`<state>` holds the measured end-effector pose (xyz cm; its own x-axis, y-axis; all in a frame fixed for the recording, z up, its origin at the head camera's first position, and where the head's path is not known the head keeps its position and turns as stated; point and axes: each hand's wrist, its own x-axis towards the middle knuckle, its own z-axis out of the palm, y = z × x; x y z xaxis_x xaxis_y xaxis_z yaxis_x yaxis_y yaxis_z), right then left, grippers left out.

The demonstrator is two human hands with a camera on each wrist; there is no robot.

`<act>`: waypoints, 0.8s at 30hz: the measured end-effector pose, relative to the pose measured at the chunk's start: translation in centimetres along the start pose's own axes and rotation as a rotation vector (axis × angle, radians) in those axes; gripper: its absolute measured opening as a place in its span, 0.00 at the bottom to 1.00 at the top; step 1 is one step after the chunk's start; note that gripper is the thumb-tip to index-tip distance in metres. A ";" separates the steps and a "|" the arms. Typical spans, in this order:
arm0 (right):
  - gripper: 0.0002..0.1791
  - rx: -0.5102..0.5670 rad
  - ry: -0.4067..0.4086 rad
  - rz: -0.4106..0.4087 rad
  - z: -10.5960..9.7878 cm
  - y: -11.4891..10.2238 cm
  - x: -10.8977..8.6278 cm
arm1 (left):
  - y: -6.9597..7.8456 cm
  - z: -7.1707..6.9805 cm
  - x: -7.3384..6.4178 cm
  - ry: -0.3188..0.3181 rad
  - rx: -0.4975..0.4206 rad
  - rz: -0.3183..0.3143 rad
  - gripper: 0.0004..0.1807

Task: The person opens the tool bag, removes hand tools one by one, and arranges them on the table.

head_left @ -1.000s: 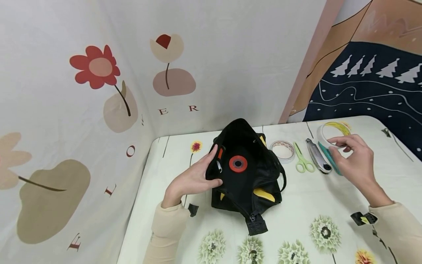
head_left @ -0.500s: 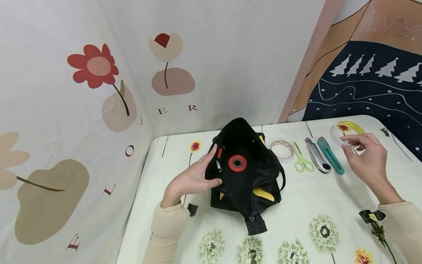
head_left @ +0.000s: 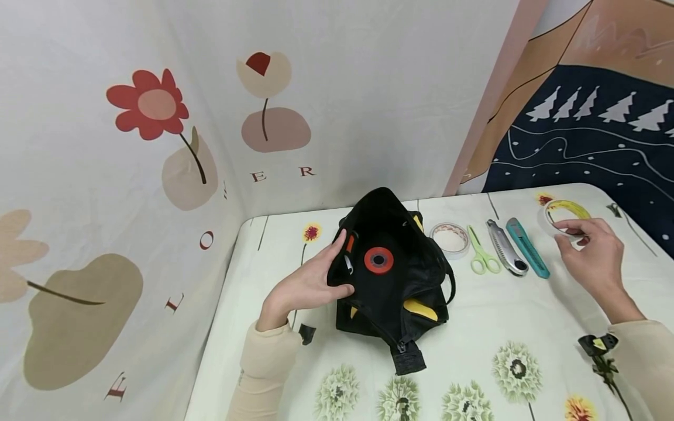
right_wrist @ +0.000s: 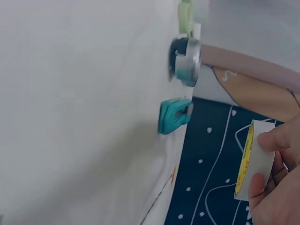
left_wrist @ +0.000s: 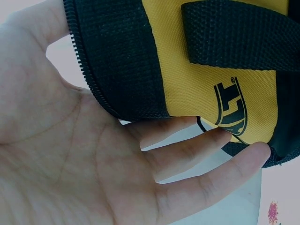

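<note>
Okay so the right hand (head_left: 595, 251) pinches the tape roll (right_wrist: 255, 165) in its fingers, well right of the black bag (head_left: 404, 279) the left hand (head_left: 315, 286) grips.

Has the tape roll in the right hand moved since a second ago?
Yes, rightward in the head view: the tape roll overlapped the teal cutter earlier and is now clear to its right.

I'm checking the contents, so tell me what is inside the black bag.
Inside the bag show a red disc with a dark centre and, by the left hand, part of something red and white. Its walls hide the rest.
</note>
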<state>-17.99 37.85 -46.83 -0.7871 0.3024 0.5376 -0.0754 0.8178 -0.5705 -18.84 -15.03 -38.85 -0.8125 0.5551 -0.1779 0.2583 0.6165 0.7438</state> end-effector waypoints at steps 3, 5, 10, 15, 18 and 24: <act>0.12 -0.014 -0.011 0.014 0.0 0.6 0.0 | 0.0 0.0 0.0 0.000 0.000 0.005 0.60; 0.12 -0.022 -0.019 0.015 0.1 0.9 0.0 | 0.0 0.0 0.0 0.001 -0.001 0.008 0.60; 0.12 -0.037 -0.052 0.007 0.3 1.9 0.1 | 0.0 0.0 0.0 0.000 -0.001 0.011 0.60; 0.11 -0.067 -0.102 0.036 0.6 2.8 0.2 | 0.1 0.0 0.0 -0.003 0.007 0.014 0.60; 0.11 -0.087 -0.131 0.054 0.9 3.2 0.3 | 0.1 -0.1 0.0 -0.004 0.007 0.014 0.60; 0.09 -0.114 -0.201 0.075 1.5 3.5 0.5 | 0.0 -0.1 -0.1 -0.003 0.003 0.011 0.60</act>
<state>-19.58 40.13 -49.46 -0.8950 0.2701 0.3550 0.0485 0.8501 -0.5244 -18.83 -15.07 -38.75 -0.8082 0.5634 -0.1713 0.2690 0.6121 0.7436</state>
